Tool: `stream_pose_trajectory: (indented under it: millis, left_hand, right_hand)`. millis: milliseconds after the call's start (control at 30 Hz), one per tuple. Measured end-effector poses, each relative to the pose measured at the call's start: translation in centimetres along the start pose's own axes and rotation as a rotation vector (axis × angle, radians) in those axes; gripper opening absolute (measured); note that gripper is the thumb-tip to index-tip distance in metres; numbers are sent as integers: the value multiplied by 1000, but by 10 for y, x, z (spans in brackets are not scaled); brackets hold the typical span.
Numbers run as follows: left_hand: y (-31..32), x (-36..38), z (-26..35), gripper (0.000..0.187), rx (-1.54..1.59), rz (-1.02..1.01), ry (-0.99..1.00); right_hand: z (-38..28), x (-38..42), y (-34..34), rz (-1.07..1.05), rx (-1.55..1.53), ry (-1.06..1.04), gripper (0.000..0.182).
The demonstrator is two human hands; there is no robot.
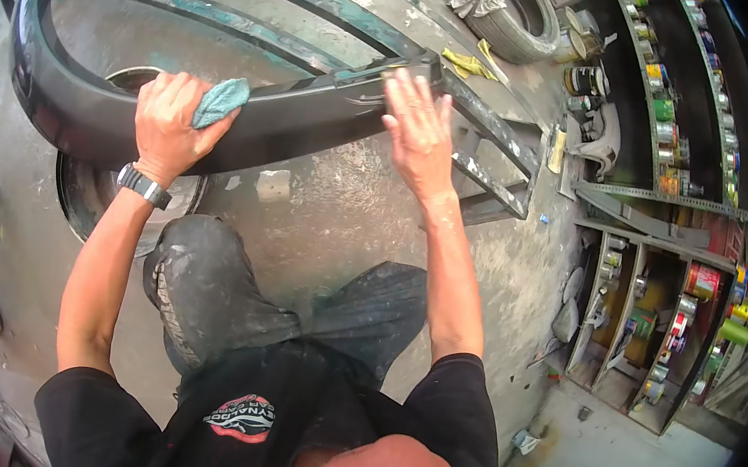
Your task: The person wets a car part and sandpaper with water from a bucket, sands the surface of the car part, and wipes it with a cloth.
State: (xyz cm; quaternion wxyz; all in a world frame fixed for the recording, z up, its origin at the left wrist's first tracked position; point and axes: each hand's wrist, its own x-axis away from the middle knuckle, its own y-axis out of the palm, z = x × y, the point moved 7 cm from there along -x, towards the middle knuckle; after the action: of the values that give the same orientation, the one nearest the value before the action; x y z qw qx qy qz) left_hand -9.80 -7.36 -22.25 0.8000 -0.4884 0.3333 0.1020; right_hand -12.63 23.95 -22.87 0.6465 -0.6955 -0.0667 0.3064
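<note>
Dark bumper (294, 126) spans upper left to upper centre of frame; long axis roughly left-to-right, left end curving toward top. Left hand (167, 119) curled round teal cloth (222, 103), on bumper; right hand (419, 136) flat, fingers extended, grasping nothing, at bumper's right end. Shirt (297, 401) reads "CAR CARE" (labels on cans (665, 110), right, too small).

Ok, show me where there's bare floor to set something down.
Bare floor shows between the dark bumper and the knees, and between the right forearm and the lower shelves. It's crowded beside the tire, where cans cluster, and on the shelves themselves.
</note>
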Motion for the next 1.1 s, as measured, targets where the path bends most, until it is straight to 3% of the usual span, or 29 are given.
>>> stream_pose_trajectory:
  millis: [100,167,233,300,433,567,600,667,767,833,900,1000,1100]
  left_hand:
    - [-2,0,0,31,-22,14,-2]
    - [1,2,1,31,-1,-8,-11]
    - [2,3,-2,31,8,-24,-10]
    - [0,0,-2,30,3,2,-7]
    - [-1,0,1,31,0,5,1]
    - [0,0,-1,31,12,-17,-9]
    - [1,0,-1,31,13,-18,-13]
    - [3,1,-3,31,22,-30,-27]
    - [2,0,-3,31,31,-26,-37]
    - [2,0,-4,31,35,-31,-54]
    - [3,0,-6,32,39,-23,-62]
    - [6,1,-9,31,82,-15,-86]
    - [6,1,-13,31,106,-17,-105]
  right_hand:
    - [-27,-2,9,76,-134,-99,59]
    - [-47,-10,14,-3,-240,-147,57]
    - [-33,-12,2,-64,-30,-245,58]
    - [-7,-6,-4,-74,-25,-178,59]
    - [-40,-14,8,-36,-248,-148,55]
    - [-21,-12,-4,-110,-324,-139,63]
    - [0,-8,-2,-89,-268,-73,72]
    - [45,-4,6,-7,-308,67,60]
    - [34,-11,-1,69,-252,90,43]
    - [-11,-12,-10,-53,-379,-47,45]
    - [-6,-30,-20,-105,-117,-95,32]
    - [51,-63,-21,-232,9,116,27]
    - [47,-87,-15,-462,6,87,24]
